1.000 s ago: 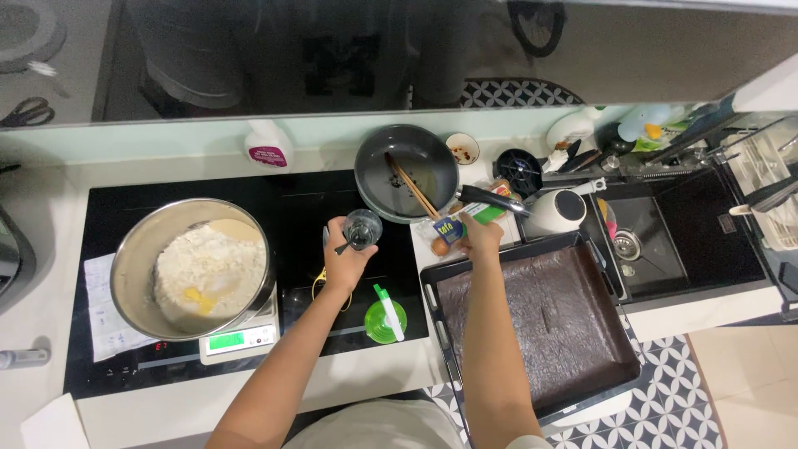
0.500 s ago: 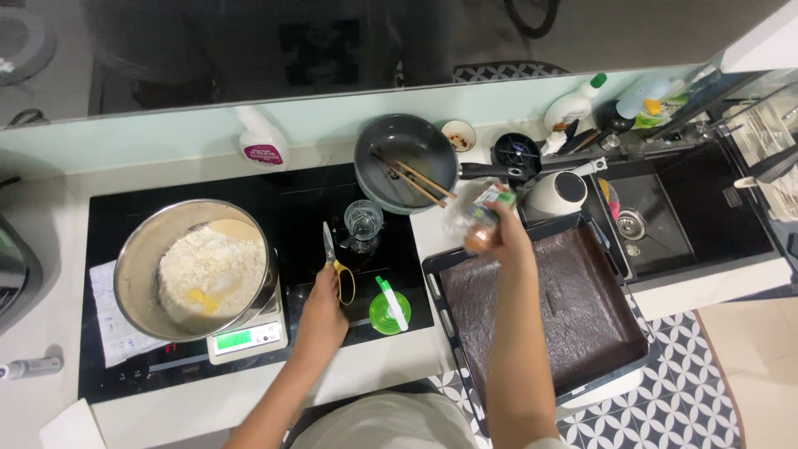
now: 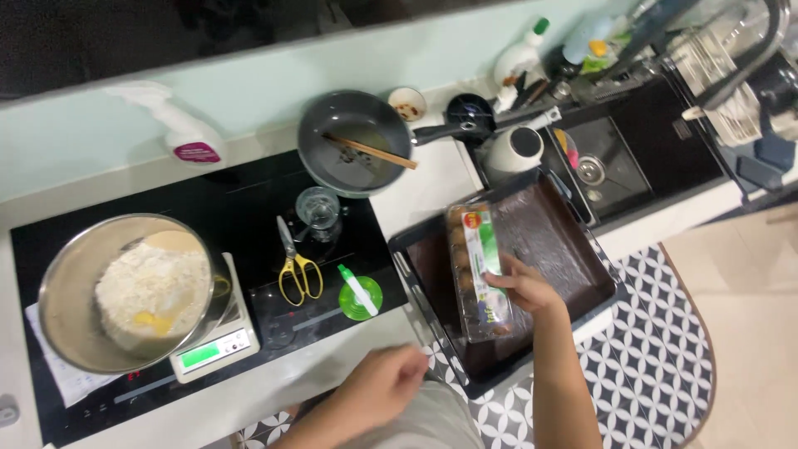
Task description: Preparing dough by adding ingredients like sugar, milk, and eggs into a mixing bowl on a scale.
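Clear plastic egg carton [image 3: 480, 270] is clamped in the right hand [image 3: 524, 287], hovering over the dark baking tray [image 3: 573, 249], so looks like egg-fetching time; popping it open probably needs both hands. Left hand [image 3: 386, 382] is loosely curled, holding nothing, at the desk [image 3: 416, 187] edge near the yellow scissors [image 3: 295, 266] and steel flour bowl [image 3: 75, 274] on the scale [image 3: 212, 353], with a patterned floor [image 3: 657, 349] below.

At centre right of the frame your right hand [image 3: 519, 287] rests on a clear egg carton [image 3: 480, 270] with a green and white label, over a dark brown baking tray [image 3: 573, 249]. Left of it you see yellow-handled scissors [image 3: 295, 268] and a bright green lid [image 3: 360, 298] on the black cooktop [image 3: 249, 191]. At lower right, the floor [image 3: 657, 366] shows a navy-and-white geometric pattern.
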